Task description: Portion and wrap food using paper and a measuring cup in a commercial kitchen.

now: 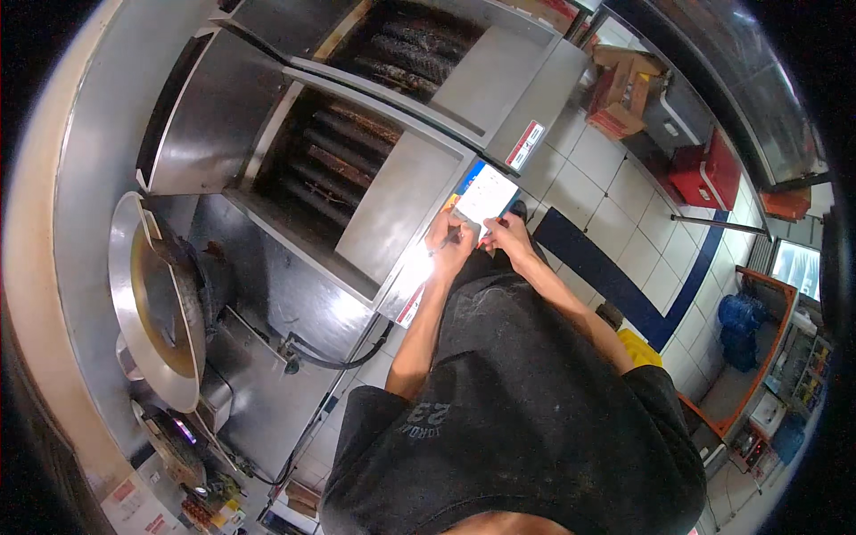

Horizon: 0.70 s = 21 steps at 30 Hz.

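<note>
In front of my torso I have a white sheet or pad [490,192] with a blue edge and a bit of yellow and orange showing at its side. Its lower end is between my two hands, beside the front edge of a steel broiler. My left hand [451,244] is bent around a slim, dark, pen-like item [443,245] at the lower left corner. At the lower right corner, my right hand [509,235] has its thumb and fingers pinched on the pad. A small red item [481,243] shows by its fingertips; its kind cannot be told.
Two steel grill units [374,227] with dark, sooty wells stand ahead and left. A large metal wok [157,301] sits on the far left, with a black hose [341,364] nearer. Cardboard boxes [618,93] and a red cooler [705,170] stand right, past the tiled floor [602,167].
</note>
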Each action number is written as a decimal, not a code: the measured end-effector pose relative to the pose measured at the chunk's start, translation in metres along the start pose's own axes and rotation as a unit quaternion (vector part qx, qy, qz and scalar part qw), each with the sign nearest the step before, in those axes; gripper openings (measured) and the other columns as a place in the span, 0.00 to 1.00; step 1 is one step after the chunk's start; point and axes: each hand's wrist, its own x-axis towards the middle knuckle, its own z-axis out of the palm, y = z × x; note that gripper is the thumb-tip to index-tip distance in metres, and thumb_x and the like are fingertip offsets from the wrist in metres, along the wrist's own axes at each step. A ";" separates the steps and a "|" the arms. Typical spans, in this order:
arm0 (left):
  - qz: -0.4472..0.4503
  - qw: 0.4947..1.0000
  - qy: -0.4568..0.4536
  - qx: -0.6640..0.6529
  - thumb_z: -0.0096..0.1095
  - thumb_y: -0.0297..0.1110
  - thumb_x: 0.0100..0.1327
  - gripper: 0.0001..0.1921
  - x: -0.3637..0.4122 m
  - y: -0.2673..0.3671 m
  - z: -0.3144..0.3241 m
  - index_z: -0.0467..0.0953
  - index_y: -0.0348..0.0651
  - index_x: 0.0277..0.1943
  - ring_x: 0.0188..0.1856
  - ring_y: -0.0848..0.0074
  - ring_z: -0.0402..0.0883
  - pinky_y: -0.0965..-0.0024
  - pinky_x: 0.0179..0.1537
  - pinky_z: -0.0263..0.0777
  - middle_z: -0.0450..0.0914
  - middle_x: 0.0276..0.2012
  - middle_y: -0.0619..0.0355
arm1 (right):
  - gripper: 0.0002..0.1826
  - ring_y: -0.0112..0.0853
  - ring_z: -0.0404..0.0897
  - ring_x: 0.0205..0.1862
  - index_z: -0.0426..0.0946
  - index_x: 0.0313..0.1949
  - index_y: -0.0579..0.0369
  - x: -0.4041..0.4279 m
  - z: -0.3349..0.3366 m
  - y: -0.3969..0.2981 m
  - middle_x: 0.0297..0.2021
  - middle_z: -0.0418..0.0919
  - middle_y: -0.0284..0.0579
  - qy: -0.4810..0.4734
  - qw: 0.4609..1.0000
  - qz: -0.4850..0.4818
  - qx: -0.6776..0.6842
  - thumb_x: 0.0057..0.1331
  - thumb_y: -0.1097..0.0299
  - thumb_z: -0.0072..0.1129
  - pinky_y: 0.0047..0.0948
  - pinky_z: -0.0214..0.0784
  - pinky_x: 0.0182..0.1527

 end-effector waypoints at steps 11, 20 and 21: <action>-0.032 0.999 -0.009 -0.003 0.63 0.23 0.57 0.06 0.000 0.003 0.000 0.71 0.37 0.30 0.23 0.77 0.78 0.73 0.26 0.73 0.77 0.23 0.56 | 0.11 0.26 0.77 0.26 0.72 0.43 0.64 0.003 0.000 0.004 0.30 0.75 0.42 0.007 1.000 -0.008 0.011 0.66 0.68 0.55 0.24 0.71 0.26; 0.012 1.000 0.004 -0.009 0.62 0.22 0.56 0.06 0.001 0.002 0.001 0.70 0.36 0.30 0.23 0.77 0.77 0.74 0.25 0.71 0.76 0.23 0.55 | 0.12 0.26 0.78 0.27 0.72 0.42 0.63 0.004 -0.003 0.007 0.29 0.75 0.41 0.000 1.000 -0.011 0.010 0.66 0.66 0.57 0.24 0.72 0.28; 0.008 1.000 0.002 -0.015 0.62 0.21 0.55 0.06 0.001 0.003 0.000 0.70 0.36 0.30 0.23 0.77 0.76 0.74 0.25 0.71 0.76 0.23 0.55 | 0.12 0.26 0.78 0.27 0.72 0.42 0.63 0.004 -0.002 0.007 0.29 0.75 0.41 0.000 1.000 -0.011 0.010 0.66 0.66 0.57 0.24 0.72 0.28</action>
